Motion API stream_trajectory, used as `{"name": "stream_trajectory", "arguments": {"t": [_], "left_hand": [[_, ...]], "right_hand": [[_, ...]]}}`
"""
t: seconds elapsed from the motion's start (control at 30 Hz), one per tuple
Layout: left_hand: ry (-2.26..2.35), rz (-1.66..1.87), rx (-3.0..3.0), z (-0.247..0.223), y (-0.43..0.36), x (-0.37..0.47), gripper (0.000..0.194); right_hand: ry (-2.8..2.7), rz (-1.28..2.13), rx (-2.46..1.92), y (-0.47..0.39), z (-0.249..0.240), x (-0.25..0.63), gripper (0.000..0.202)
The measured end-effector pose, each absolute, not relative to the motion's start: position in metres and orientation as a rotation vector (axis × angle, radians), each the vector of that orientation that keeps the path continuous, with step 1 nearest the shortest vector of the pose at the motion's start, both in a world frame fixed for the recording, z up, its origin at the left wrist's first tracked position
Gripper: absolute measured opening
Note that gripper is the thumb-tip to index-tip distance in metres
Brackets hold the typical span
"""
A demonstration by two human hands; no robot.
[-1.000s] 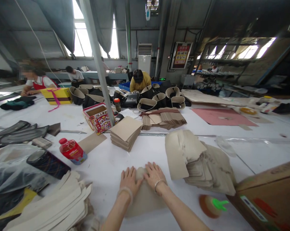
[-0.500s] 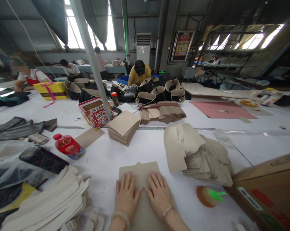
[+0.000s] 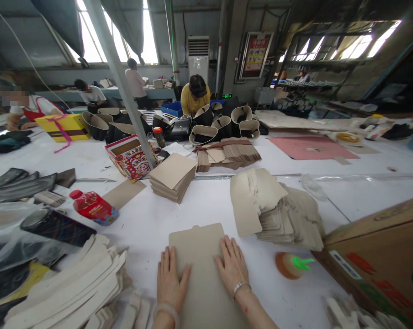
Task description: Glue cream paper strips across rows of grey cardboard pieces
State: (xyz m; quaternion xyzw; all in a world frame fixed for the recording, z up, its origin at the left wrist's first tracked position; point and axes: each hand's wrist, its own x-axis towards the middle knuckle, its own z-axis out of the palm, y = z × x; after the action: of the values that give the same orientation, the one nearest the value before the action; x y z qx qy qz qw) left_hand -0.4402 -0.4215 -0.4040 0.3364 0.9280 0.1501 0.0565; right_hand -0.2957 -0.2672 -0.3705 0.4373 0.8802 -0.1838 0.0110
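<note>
A flat beige board panel [image 3: 203, 269] with rounded corners and a small tab on its far edge lies on the white table in front of me. My left hand [image 3: 171, 276] rests flat along its left edge, fingers stretched out. Along the right edge lies my right hand [image 3: 232, 265], also flat, with its thumb on the panel. Neither hand grips anything. Beyond the right hand sits a loose stack of similar beige panels [image 3: 277, 208]. A glue bottle [image 3: 292, 265] with a green nozzle lies to the right.
Curved pale strips [image 3: 69, 285] are heaped at the left, near a red-capped bottle [image 3: 93, 208]. A cardboard box [image 3: 381, 256] stands at the right. Farther off are a stack of boards [image 3: 174, 176], a slanted metal post [image 3: 124, 82] and a person in yellow [image 3: 194, 97].
My hands have moved apart, from the middle of the panel out to its two side edges. The whole view has shifted slightly.
</note>
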Motion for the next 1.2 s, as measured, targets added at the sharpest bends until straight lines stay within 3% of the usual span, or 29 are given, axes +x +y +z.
{"name": "stream_trajectory", "arguments": {"t": [0.47,0.67,0.83,1.0,1.2], "left_hand": [[2.885,0.630,1.008,-0.406,-0.407,-0.422,0.069],[2.731,1.068,0.716,-0.391,-0.401,-0.429,0.066],[2.627,1.236,0.538,-0.388,-0.401,-0.439,0.054],[2.667,1.308,0.555,-0.389,-0.394,-0.442,0.049],[2.784,1.151,0.708,-0.391,-0.381,-0.446,0.051]], "right_hand": [[2.832,-0.704,1.413,-0.258,-0.385,-0.286,0.062],[2.720,-1.098,1.887,-0.240,-0.397,-0.297,0.056],[2.634,-1.349,2.011,-0.230,-0.404,-0.301,0.043],[2.742,-1.475,2.054,-0.224,-0.405,-0.312,0.036],[2.924,-1.343,1.955,-0.212,-0.401,-0.321,0.033]]}}
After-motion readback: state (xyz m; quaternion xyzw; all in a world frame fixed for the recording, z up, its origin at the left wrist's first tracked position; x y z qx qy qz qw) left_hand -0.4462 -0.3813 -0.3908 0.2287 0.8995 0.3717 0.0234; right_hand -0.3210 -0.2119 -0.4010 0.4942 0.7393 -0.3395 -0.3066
